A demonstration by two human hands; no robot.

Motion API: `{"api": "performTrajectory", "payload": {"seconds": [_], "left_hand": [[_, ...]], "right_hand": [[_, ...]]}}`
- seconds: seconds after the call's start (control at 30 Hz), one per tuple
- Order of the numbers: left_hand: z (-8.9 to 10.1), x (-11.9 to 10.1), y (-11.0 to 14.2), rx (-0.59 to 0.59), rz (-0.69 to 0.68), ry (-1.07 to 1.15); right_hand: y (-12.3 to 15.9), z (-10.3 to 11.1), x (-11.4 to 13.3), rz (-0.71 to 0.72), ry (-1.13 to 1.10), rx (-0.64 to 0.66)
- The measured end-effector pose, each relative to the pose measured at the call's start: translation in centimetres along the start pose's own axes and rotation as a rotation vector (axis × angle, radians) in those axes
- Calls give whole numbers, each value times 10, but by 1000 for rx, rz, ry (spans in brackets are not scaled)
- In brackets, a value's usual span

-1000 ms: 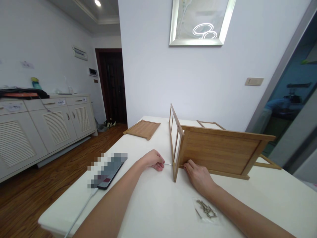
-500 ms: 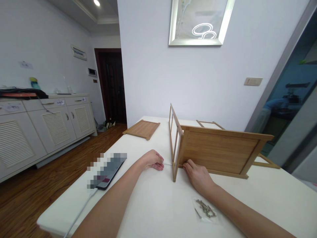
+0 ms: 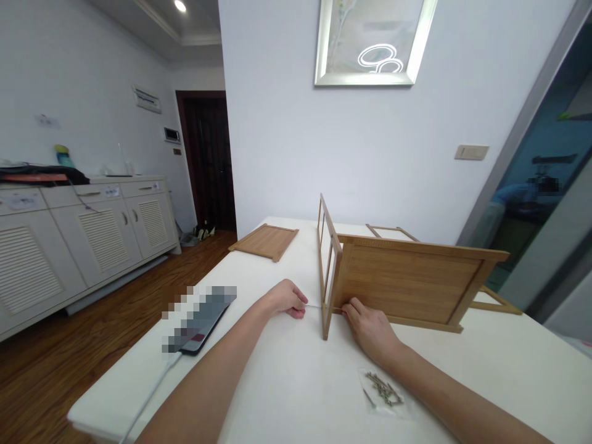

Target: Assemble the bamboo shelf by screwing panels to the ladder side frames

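My left hand [image 3: 287,299] is closed in a pinch on a thin silver shaft, which looks like a hex key [image 3: 314,306]. Its far tip meets the lower part of an upright wooden frame [image 3: 333,287]. Against the other side of this frame stands a wooden panel [image 3: 411,280], on its long edge. My right hand [image 3: 370,327] grips the panel's lower corner close to the joint, fingers bent together. Whatever lies under those fingertips is hidden. In front of my right forearm, several screws [image 3: 383,388] lie on a clear plastic bag.
A second wooden panel [image 3: 267,240] lies flat at the table's far left. Behind the upright panel, part of another wooden frame [image 3: 497,302] shows. A phone [image 3: 208,327] with a white cable [image 3: 150,394] rests near the left edge of the white table [image 3: 277,394].
My left hand and the shaft shift only slightly at the frame. My right hand stays at the panel's corner. The whole view drifts a little.
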State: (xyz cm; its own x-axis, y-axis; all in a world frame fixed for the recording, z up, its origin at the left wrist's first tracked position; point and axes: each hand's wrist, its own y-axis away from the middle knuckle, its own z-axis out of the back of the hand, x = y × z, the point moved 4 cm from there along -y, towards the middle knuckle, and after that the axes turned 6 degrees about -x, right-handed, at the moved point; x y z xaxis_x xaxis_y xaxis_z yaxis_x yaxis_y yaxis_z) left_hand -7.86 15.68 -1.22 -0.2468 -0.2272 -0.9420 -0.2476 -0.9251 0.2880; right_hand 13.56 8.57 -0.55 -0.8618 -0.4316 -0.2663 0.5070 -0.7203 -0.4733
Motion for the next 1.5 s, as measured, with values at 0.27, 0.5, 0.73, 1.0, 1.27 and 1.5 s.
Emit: {"api": "performTrajectory", "payload": {"seconds": [0.27,0.5,0.73,1.0,1.27,1.5], "left_hand": [[-1,-1,2,0,-48,-24],[-2,1,-2,-35,-69,-131],[-7,1,-4,-139,-75,-289],[0,6,-12,-263,-98,-298],[-1,-4,-7,-283,-139,72],[-11,-15,3,-282,-211,322]], "right_hand": [[0,0,0,-12,-12,8],[-2,6,2,-27,-23,66],[-2,9,4,-51,-34,134],[-3,14,4,-54,-68,175],[-1,14,4,-53,-70,143],[-1,19,4,-47,-81,121]]}}
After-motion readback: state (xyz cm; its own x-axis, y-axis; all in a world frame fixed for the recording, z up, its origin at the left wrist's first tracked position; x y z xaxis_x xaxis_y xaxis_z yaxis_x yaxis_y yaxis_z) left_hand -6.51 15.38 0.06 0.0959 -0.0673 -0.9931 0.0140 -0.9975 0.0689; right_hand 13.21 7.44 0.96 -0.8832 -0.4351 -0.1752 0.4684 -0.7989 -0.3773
